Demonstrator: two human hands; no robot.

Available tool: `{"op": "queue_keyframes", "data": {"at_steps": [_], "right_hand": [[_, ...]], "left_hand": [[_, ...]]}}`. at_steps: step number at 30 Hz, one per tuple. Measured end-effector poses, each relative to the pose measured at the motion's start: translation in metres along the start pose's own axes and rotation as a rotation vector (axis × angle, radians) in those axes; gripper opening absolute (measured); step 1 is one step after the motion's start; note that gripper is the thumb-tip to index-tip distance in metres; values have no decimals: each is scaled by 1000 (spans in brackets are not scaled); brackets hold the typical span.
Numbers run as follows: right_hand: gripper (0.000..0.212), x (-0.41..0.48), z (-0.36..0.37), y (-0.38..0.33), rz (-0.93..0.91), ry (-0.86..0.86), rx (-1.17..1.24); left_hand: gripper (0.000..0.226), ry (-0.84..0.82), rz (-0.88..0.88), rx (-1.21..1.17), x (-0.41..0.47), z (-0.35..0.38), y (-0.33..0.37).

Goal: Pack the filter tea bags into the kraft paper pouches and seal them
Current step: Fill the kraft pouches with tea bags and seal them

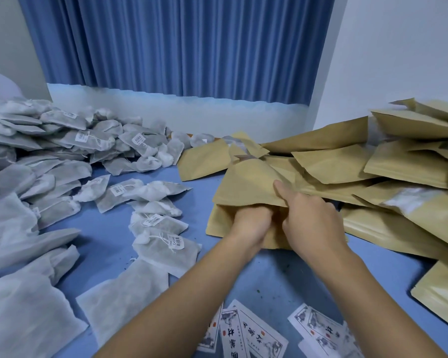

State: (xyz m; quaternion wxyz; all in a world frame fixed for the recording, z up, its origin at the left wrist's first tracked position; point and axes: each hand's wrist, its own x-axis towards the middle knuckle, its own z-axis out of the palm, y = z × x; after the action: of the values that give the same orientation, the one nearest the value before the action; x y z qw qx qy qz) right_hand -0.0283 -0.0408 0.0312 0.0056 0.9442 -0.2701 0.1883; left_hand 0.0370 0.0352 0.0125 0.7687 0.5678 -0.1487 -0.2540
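Note:
A kraft paper pouch (246, 182) lies open-mouthed toward me on the blue table. My left hand (251, 220) is pushed inside its mouth, so the fingers are hidden and I cannot see what they hold. My right hand (311, 218) pinches the pouch's upper lip, thumb on top, lifting it open. Filter tea bags (161, 223) with string tags lie just left of the pouch, and a big heap of them (49, 140) covers the left side.
A pile of kraft pouches (398, 171) fills the right side, one more (442, 288) at the right edge. Printed label cards (243, 332) lie near the front edge between my forearms. Large white filter bags (23, 306) sit front left. A blue curtain (181, 45) hangs behind.

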Motion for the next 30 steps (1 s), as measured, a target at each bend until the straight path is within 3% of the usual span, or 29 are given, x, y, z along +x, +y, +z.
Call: {"op": "queue_keyframes", "data": {"at_steps": [1,3,5,7,9,11,14,17,19,22,24,27,30], "right_hand": [[78,-1,-2,-1,7,4,-13],[69,0,-2,-6,11,27,-39],[57,6,0,-14,10,43,-54],[45,15,-2,-23,27,34,-60],[39,24,-6,-26,75,31,-45],[39,27,-8,-26,101,68,-20],[38,26,-7,-27,93,95,-20],[41,25,-8,-28,98,71,-26],[40,23,-6,-28,87,65,-35],[39,21,-3,-30,78,68,-14],[40,21,-2,-31,88,64,-3],[39,21,-3,-30,79,51,5],[46,24,-6,-27,79,42,76]], "left_hand": [[26,-2,99,372,-2,-6,-6],[17,38,490,944,-7,-24,-21],[14,86,973,1187,-14,-43,-28],[11,239,1194,1179,-22,-56,-28],[8,455,1099,1148,-31,-67,-23],[24,604,781,1361,-38,-81,-25],[55,567,211,1563,-40,-109,-17],[64,464,-72,1422,-42,-126,-5],[69,445,74,1252,-47,-122,-3],[74,490,606,833,-52,-102,-3],[69,427,856,655,-54,-84,-8],[66,268,810,508,-52,-62,-18],[21,236,790,729,-37,-56,-25]]}}
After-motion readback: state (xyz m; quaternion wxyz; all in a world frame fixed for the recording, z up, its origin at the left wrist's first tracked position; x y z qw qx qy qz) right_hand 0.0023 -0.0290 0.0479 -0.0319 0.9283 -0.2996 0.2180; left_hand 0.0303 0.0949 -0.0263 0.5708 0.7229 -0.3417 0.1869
